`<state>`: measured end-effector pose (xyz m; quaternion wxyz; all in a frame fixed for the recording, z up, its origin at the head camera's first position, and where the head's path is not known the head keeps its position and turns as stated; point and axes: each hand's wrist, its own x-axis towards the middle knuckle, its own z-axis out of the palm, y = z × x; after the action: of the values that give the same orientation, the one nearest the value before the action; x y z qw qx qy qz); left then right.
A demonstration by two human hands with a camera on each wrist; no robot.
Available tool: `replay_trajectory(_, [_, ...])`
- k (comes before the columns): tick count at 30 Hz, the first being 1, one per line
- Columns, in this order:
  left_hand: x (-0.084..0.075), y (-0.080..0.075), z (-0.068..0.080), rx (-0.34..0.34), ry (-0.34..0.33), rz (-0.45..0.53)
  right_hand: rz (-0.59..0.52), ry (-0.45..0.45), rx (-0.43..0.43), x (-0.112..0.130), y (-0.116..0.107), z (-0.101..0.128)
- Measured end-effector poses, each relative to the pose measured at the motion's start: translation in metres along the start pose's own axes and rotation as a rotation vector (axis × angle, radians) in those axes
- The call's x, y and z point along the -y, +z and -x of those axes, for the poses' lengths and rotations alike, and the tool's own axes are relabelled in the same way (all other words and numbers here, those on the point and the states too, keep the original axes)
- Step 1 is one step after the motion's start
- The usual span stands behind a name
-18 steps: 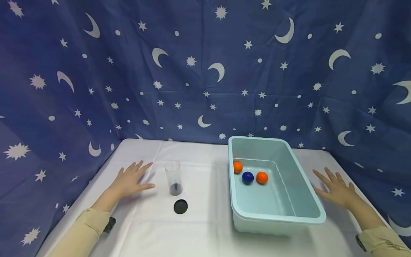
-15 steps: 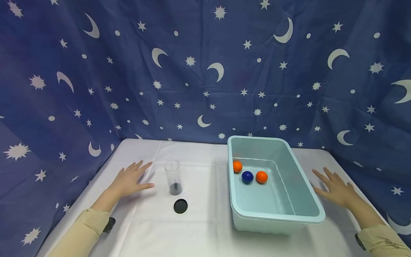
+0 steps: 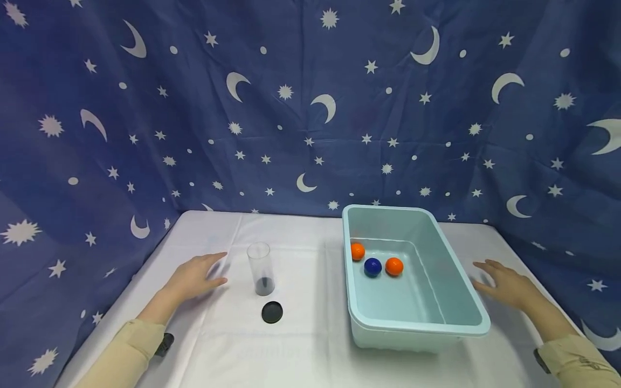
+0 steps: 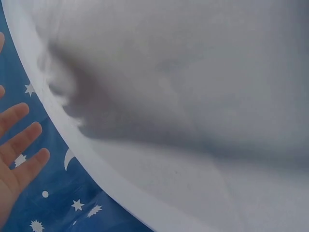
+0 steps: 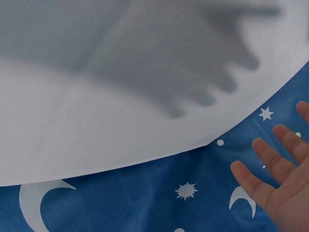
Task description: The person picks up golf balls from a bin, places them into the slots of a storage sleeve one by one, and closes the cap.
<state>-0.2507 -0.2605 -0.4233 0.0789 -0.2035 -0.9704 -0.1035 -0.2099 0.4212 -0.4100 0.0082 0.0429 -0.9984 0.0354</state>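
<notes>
Standing upright beside the left hand point(image 3: 194, 277), mouth up: clear tube point(image 3: 261, 268); fingers apart, empty.

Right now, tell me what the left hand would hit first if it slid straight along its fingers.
Probably the clear tube: the left hand points right and slightly away, toward it. Depth is unclear, so the fingers might pass just behind it.

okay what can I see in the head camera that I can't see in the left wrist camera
Only the head view shows the clear tube, the black lid in front of it, the light blue tub holding two orange balls and a blue ball, and the right hand. Only the left wrist view shows the hand's shadow close up. Both show the left hand, the white table cover and the starry blue cloth.
</notes>
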Motion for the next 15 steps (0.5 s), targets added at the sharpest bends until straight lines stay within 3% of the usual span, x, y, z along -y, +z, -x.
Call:
replay_trajectory(7, [-0.003, 0.0, -0.002, -0.003, 0.022, -0.003, -0.037, 0.008, 0.018, 0.006, -0.004, -0.004])
replay_trajectory(15, [-0.015, 0.003, -0.008, 0.018, 0.006, 0.102, -0.068, 0.04, 0.098, 0.002, -0.011, -0.003])
